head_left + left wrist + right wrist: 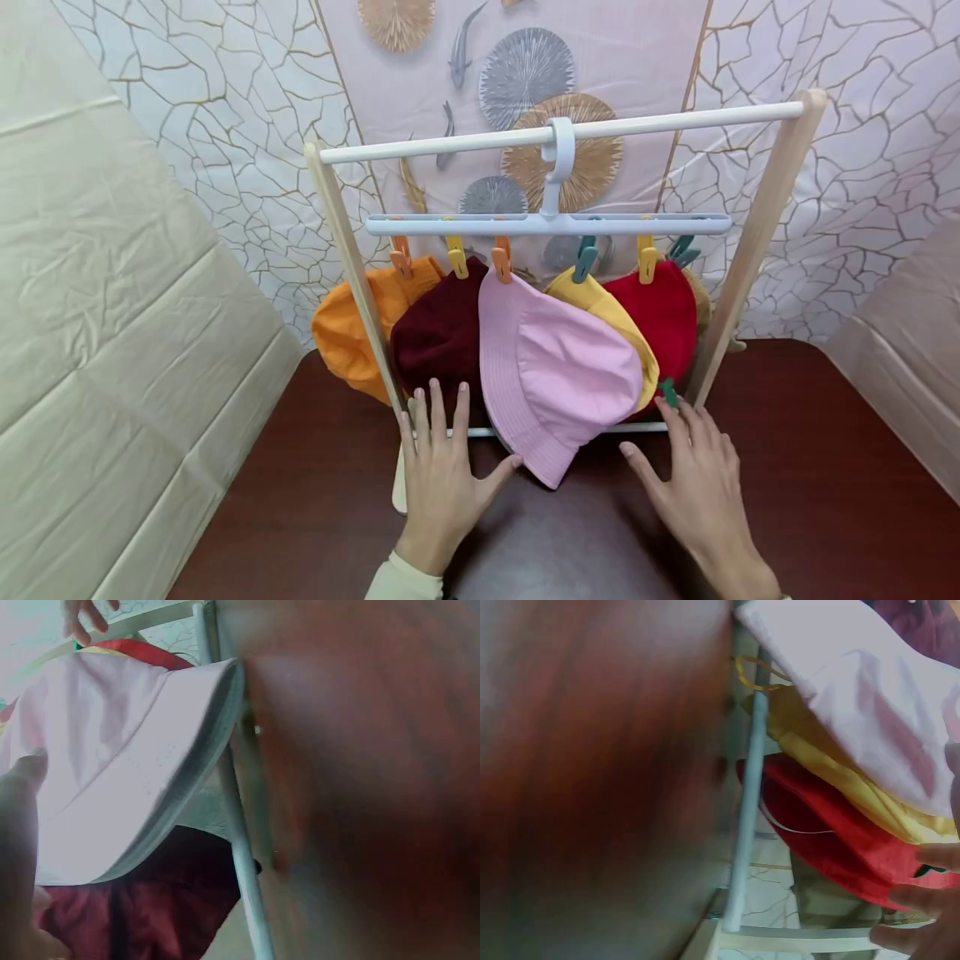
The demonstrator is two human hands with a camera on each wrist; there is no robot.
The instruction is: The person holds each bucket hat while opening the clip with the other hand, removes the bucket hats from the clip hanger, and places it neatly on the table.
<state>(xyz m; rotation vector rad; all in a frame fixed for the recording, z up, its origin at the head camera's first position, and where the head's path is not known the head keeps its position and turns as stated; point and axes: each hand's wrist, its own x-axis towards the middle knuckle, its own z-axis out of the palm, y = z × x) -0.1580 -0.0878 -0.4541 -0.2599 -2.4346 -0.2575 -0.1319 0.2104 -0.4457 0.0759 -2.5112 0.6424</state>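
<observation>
Dark reddish-brown table is sitting underneath; left hand and right hand are gripping nothing, contact's hard to tell. Pink cloth bucket hat is hanging mid-row from a pale-blue plastic hanger; clipping's looking done, nothing loose showing.

Yellow hat partly hidden
</observation>
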